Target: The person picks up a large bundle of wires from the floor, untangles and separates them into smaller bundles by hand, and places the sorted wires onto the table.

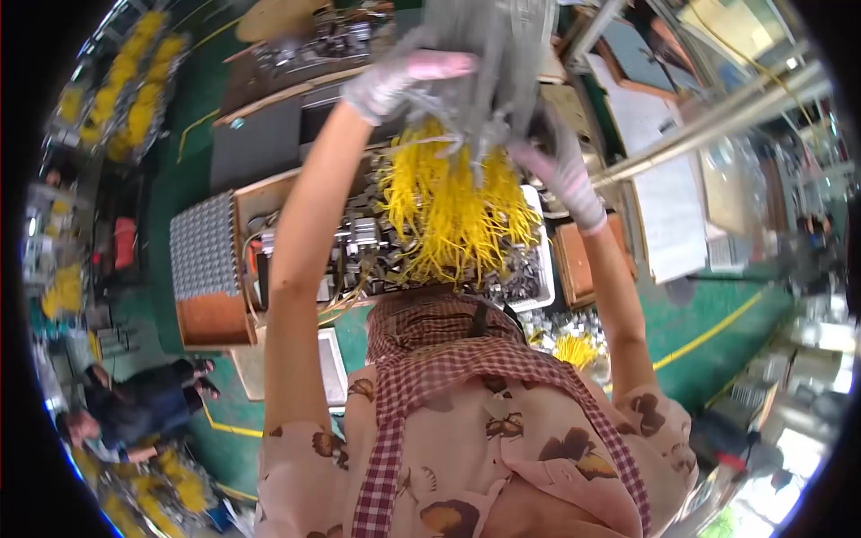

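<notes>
A bundle of grey and yellow wires (457, 211) hangs in front of me, its loose yellow ends spread downward over the workbench. Its grey upper part is smeared by motion. My left hand (417, 79), in a white and pink glove, grips the bundle's upper left side. Lower down, on the right side, my right hand (558, 166) in a similar glove closes against the bundle; its fingers are blurred and partly hidden. Below the wires lie many small metal parts (363, 233) in a wooden-edged bench tray, and a white bin (544, 287) holds more of them.
A grey ridged panel (204, 247) stands at the bench's left end. A metal frame bar (708, 125) crosses at right. More yellow wires (576, 350) lie low beside my apron. A person (134, 403) is at the lower left, near racks of yellow wires (161, 480).
</notes>
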### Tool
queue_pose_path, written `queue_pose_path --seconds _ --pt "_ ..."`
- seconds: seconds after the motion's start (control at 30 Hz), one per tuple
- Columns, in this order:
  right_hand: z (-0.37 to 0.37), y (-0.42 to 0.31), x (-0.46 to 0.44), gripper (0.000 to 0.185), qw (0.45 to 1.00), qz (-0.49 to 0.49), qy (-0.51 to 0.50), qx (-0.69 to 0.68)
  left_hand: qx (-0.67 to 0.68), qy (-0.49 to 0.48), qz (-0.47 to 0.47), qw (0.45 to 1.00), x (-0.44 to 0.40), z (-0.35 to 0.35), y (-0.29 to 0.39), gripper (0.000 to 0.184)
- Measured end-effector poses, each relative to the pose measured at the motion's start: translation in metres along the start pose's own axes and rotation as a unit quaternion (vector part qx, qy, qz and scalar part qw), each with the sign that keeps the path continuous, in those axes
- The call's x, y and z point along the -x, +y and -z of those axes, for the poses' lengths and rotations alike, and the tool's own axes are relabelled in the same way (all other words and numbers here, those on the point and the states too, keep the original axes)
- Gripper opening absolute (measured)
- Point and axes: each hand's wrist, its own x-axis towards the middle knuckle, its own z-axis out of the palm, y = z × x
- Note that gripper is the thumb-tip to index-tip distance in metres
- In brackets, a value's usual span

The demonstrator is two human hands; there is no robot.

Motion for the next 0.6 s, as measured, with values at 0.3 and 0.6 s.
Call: queue_pose_path --seconds 0.3,0.6 --pt "-0.033 0.094 -0.003 0.024 0.988 0.048 0.142 -0.023 -0.252 0.298 -0.190 0.901 -0.006 -0.036 -0.032 0.110" --pt "-0.048 0.091 -0.002 0.045 0.965 0.054 0.214 -0.143 -0.328 0.534 -0.053 0.777 0.005 -0.117 -0.016 0.109"
